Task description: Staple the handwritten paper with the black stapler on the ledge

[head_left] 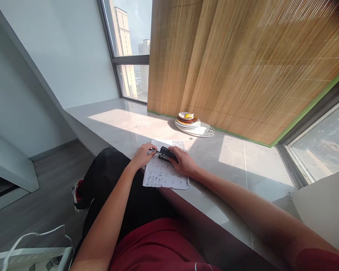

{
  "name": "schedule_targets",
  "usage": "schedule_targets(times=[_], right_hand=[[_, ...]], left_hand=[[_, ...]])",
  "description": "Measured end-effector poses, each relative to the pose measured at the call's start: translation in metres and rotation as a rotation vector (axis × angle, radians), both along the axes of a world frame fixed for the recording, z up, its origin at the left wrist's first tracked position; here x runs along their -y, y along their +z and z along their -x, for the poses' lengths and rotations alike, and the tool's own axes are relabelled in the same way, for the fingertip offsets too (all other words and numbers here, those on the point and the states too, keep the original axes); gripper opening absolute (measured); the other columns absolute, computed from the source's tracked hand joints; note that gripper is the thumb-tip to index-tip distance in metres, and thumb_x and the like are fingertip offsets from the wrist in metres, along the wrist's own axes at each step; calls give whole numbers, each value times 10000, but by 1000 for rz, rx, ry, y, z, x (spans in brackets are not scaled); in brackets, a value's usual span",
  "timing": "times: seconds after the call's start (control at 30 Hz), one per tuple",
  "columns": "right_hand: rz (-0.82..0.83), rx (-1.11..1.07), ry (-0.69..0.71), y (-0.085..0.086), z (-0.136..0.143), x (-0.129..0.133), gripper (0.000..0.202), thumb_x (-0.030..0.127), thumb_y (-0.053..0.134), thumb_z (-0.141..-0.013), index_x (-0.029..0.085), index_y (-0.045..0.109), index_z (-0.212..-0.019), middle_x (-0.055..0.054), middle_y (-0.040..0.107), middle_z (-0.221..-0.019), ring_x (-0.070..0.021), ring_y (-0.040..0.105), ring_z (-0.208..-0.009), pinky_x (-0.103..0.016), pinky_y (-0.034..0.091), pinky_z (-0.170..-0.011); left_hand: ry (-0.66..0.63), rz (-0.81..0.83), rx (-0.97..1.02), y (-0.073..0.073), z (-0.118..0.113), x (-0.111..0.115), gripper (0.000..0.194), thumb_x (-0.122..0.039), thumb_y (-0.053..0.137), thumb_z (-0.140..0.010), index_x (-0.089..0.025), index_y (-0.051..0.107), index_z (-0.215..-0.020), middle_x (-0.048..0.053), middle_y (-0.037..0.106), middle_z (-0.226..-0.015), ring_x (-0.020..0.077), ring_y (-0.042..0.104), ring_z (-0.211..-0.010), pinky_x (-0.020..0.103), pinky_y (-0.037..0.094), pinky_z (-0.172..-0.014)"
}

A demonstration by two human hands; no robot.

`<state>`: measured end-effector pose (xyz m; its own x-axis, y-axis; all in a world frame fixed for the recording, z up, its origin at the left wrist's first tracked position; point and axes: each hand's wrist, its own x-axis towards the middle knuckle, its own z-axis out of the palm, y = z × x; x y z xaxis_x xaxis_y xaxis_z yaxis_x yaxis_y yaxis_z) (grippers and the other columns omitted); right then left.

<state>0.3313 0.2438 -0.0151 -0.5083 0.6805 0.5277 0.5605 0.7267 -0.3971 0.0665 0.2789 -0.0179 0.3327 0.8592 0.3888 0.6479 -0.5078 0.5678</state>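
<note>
My right hand (183, 161) wraps round the back of a black stapler (167, 152), whose jaws appear parted. At its front end, my left hand (142, 155) pinches with thumb and forefinger at a thin metallic part. Whether that part is the stapler's own rail or a loose strip of staples is too small to tell. Under the stapler and both hands lies a white paper sheet (166, 175) covered in dark handwriting, its near edge reaching the ledge's rim.
A stack of plates (183, 124) with a small yellow item on top stands on the tiled window ledge (228, 177), against a bamboo blind (228, 67). My legs are left of the ledge. A white bin-like container (31, 256) with a cable is at lower left.
</note>
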Motion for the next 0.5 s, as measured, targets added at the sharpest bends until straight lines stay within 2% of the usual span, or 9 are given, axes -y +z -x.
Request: schedule_targets(times=[0.17,0.4,0.5], right_hand=[[-3,-6,3,-1,0,0,343,228,578,-1010,286,532,-1345,-89,679,-1238,-282,653,-1098,-389,552,-889],[6,-14,1,-1,0,-1,335,239,578,-1008,280,530,-1337,-93,690,-1225,-288,666,-1088,-405,558,-895],[12,-22,-7,-1,-1,-2,353,241,590,-1001,280,529,-1346,-95,696,-1230,-292,669,-1096,-412,559,-905]], left_hand=[[-10,11,32,1,1,-1,164,-259,640,-953,-256,755,-1070,53,749,-1135,264,668,-1039,425,543,-977],[-7,10,51,0,3,2,236,-298,661,-952,-274,787,-1150,70,770,-1195,285,684,-1087,416,564,-945],[13,1,99,1,5,4,202,-308,685,-941,-261,789,-1108,68,782,-1160,273,699,-1067,402,573,-937]])
